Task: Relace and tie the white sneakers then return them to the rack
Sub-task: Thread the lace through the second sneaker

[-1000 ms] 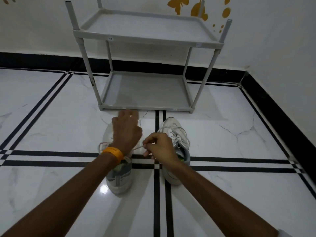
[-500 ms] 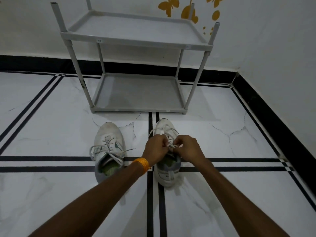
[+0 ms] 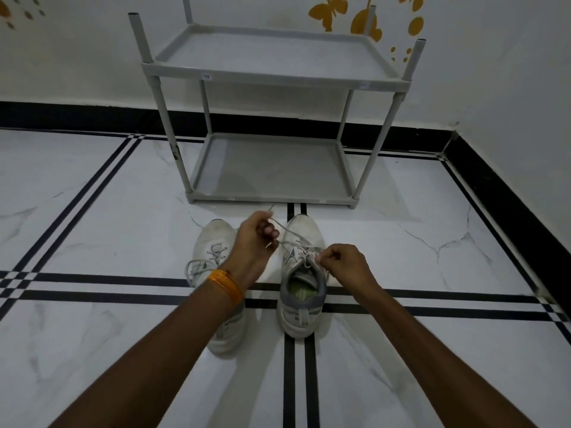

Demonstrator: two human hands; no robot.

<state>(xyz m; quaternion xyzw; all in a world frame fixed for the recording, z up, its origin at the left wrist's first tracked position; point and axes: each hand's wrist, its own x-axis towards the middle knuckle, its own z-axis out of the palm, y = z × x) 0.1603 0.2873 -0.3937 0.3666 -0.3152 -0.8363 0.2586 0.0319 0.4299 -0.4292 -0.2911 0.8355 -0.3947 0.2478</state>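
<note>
Two white sneakers stand side by side on the floor, toes toward the rack. The right sneaker (image 3: 301, 273) has its lace (image 3: 285, 230) pulled out to both sides. My left hand (image 3: 256, 242) pinches one lace end, raised up and to the left between the shoes. My right hand (image 3: 346, 264) pinches the other lace end just right of the tongue. The left sneaker (image 3: 216, 242) lies partly under my left wrist, its laces hanging loose. The grey two-shelf rack (image 3: 272, 197) stands just beyond the shoes, both shelves bare.
White walls meet in a corner at the right, with a black skirting (image 3: 509, 205) along the floor. The marble floor carries black stripe lines. Yellow butterfly stickers (image 3: 327, 10) mark the wall behind the rack.
My hands were bunched together over the right sneaker's laces; now they have drawn apart, the left hand pulling its lace end up and left, the right hand pulling right.
</note>
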